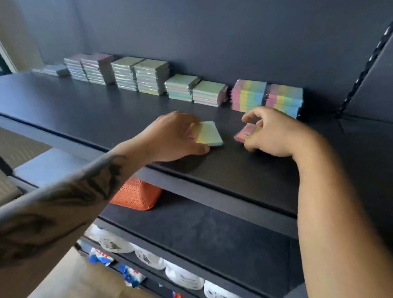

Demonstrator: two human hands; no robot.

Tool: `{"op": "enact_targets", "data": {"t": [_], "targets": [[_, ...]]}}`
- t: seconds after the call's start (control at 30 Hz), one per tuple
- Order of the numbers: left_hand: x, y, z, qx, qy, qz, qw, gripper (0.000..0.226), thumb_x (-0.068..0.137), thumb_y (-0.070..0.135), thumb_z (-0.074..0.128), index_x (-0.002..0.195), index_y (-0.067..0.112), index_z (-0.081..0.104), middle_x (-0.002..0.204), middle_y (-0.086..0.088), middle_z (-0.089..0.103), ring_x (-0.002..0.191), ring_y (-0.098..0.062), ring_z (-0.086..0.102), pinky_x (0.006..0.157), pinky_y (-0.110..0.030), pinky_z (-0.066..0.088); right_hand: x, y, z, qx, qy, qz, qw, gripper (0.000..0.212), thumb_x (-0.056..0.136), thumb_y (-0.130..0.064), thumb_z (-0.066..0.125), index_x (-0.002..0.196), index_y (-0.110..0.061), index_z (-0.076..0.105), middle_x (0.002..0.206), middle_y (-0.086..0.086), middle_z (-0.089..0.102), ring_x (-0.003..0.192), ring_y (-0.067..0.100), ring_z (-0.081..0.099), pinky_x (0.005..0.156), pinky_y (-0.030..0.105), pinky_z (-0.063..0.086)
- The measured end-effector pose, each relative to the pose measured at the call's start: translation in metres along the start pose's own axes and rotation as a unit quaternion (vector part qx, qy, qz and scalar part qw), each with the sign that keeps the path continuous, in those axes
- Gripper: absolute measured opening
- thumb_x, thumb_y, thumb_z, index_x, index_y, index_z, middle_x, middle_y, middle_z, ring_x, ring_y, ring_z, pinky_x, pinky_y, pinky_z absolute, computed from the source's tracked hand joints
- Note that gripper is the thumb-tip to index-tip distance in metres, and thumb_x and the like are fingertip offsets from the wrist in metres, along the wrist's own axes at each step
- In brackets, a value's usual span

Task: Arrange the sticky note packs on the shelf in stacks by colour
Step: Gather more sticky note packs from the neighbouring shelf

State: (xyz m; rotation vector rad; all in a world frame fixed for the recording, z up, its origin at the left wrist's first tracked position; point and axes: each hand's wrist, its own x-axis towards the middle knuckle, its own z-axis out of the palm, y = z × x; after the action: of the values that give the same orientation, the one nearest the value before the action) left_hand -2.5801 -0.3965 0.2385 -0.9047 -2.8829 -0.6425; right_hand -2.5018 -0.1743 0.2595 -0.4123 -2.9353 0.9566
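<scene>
On the dark shelf (103, 114), head view, both hands are down on loose packs near the front edge.

Left hand (176, 137): grip narrow, thumb at the near edge and fingers over the left part of a striped pack (210, 133) lying flat on the shelf. Yellow and pale blue bands show; the rest sits under the fingers.

Right hand (274, 133): fingers curled round a pink pack (245, 132), tilted, its left end poking out toward the other hand. Blurred, so I can't tell if it's off the shelf or just tipped on it.

Key relation: the two rainbow stacks (266, 97) stand against the back wall, just behind and slightly right of the right hand. The striped pack lies forward and left of them, so it goes back and to the right. Right hand is nearer those stacks; left hand has to reach across or pass the pack over.

Further left along the back wall: pale green stacks (195, 88), then yellow-green stacks (140, 74), grey-pink stacks (89, 67), and a low bluish pile (53, 69) at the far end.

Judgement: the striped pack matches the rainbow stacks. The pink pack's match isn't clear from here.

Below: an orange basket (136, 195) on the next shelf down.
</scene>
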Motion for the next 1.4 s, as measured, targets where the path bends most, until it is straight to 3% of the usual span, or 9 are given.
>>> {"op": "enact_targets", "data": {"t": [0.23, 0.4, 0.57, 0.67, 0.73, 0.87, 1.1, 1.27, 1.4], "targets": [[0.063, -0.005, 0.000, -0.010, -0.135, 0.147, 0.980, 0.073, 0.069, 0.063, 0.082, 0.135, 0.041, 0.057, 0.125, 0.013, 0.063, 0.115, -0.017, 0.060, 0.101, -0.035, 0.046, -0.007, 0.009, 0.001, -0.015, 0.038, 0.070, 0.997, 0.061, 0.071, -0.030, 0.074, 0.122, -0.050, 0.050, 0.129, -0.015, 0.054, 0.111, 0.017, 0.057, 0.100, 0.044, 0.048], [0.093, -0.021, -0.010, 0.014, -0.224, 0.239, 0.945, 0.097, 0.072, 0.065, 0.081, 0.155, 0.041, 0.035, 0.151, 0.023, 0.042, 0.137, -0.004, 0.042, 0.113, -0.026, 0.033, -0.012, -0.010, 0.001, -0.070, 0.046, 0.053, 0.995, 0.063, 0.076, -0.037, 0.075, 0.129, -0.055, 0.046, 0.141, -0.029, 0.044, 0.133, 0.008, 0.042, 0.112, 0.038, 0.036], [0.122, -0.048, -0.014, 0.002, -0.273, 0.279, 0.921, 0.107, 0.064, 0.081, 0.078, 0.154, 0.047, 0.032, 0.150, 0.028, 0.040, 0.138, 0.000, 0.039, 0.116, -0.029, 0.034, 0.010, -0.043, 0.002, -0.105, 0.013, 0.025, 0.994, 0.065, 0.072, -0.053, 0.081, 0.127, -0.059, 0.046, 0.125, -0.038, 0.047, 0.117, -0.004, 0.048, 0.096, 0.026, 0.045], [0.130, -0.061, -0.011, -0.001, -0.275, 0.296, 0.915, 0.115, 0.058, 0.090, 0.072, 0.155, 0.051, 0.025, 0.155, 0.031, 0.032, 0.145, 0.001, 0.030, 0.123, -0.035, 0.028, 0.025, -0.054, 0.012, -0.135, -0.009, -0.012, 0.991, 0.068, 0.071, -0.058, 0.083, 0.130, -0.053, 0.048, 0.128, -0.039, 0.048, 0.120, -0.005, 0.045, 0.099, 0.025, 0.043], [0.130, -0.068, -0.013, 0.034, -0.275, 0.280, 0.919, 0.121, 0.058, 0.095, 0.065, 0.158, 0.052, 0.012, 0.159, 0.037, 0.010, 0.151, 0.005, 0.006, 0.125, -0.028, 0.009, 0.030, -0.051, 0.020, -0.143, -0.014, -0.028, 0.989, 0.064, 0.072, -0.060, 0.082, 0.127, -0.052, 0.049, 0.129, -0.036, 0.049, 0.121, -0.004, 0.043, 0.100, 0.024, 0.039], [0.125, -0.078, -0.010, 0.080, -0.290, 0.246, 0.922, 0.125, 0.056, 0.103, 0.047, 0.158, 0.054, -0.008, 0.160, 0.038, -0.013, 0.134, 0.016, -0.022, 0.121, -0.027, -0.013, 0.027, -0.040, 0.032, -0.142, 0.007, -0.028, 0.989, 0.057, 0.076, -0.065, 0.076, 0.125, -0.054, 0.048, 0.120, -0.035, 0.048, 0.117, -0.003, 0.042, 0.092, 0.018, 0.035], [0.127, -0.081, -0.008, 0.072, -0.284, 0.258, 0.921, 0.129, 0.050, 0.110, 0.039, 0.158, 0.055, -0.005, 0.165, 0.033, -0.009, 0.149, 0.007, -0.016, 0.127, -0.036, -0.008, 0.034, -0.043, 0.017, -0.086, 0.080, -0.062, 0.991, 0.047, 0.071, -0.050, 0.083, 0.113, -0.045, 0.062, 0.116, -0.029, 0.061, 0.112, -0.002, 0.056, 0.093, 0.022, 0.048], [0.125, -0.079, -0.012, 0.067, -0.299, 0.243, 0.920, 0.128, 0.050, 0.108, 0.041, 0.158, 0.056, -0.004, 0.163, 0.035, -0.011, 0.139, 0.015, -0.017, 0.125, -0.033, -0.012, 0.082, -0.044, -0.030, -0.109, 0.180, -0.037, 0.977, 0.051, 0.060, -0.061, 0.073, 0.107, -0.044, 0.065, 0.115, -0.024, 0.066, 0.109, 0.005, 0.062, 0.096, 0.038, 0.053], [0.122, -0.075, -0.014, 0.068, -0.303, 0.239, 0.920, 0.122, 0.058, 0.101, 0.047, 0.159, 0.053, -0.002, 0.163, 0.033, -0.012, 0.136, 0.016, -0.022, 0.124, -0.033, -0.014, 0.116, -0.035, -0.045, -0.160, 0.170, -0.010, 0.972, 0.048, 0.067, -0.050, 0.076, 0.113, -0.042, 0.064, 0.123, -0.015, 0.061, 0.116, 0.012, 0.056, 0.097, 0.041, 0.053]]}}
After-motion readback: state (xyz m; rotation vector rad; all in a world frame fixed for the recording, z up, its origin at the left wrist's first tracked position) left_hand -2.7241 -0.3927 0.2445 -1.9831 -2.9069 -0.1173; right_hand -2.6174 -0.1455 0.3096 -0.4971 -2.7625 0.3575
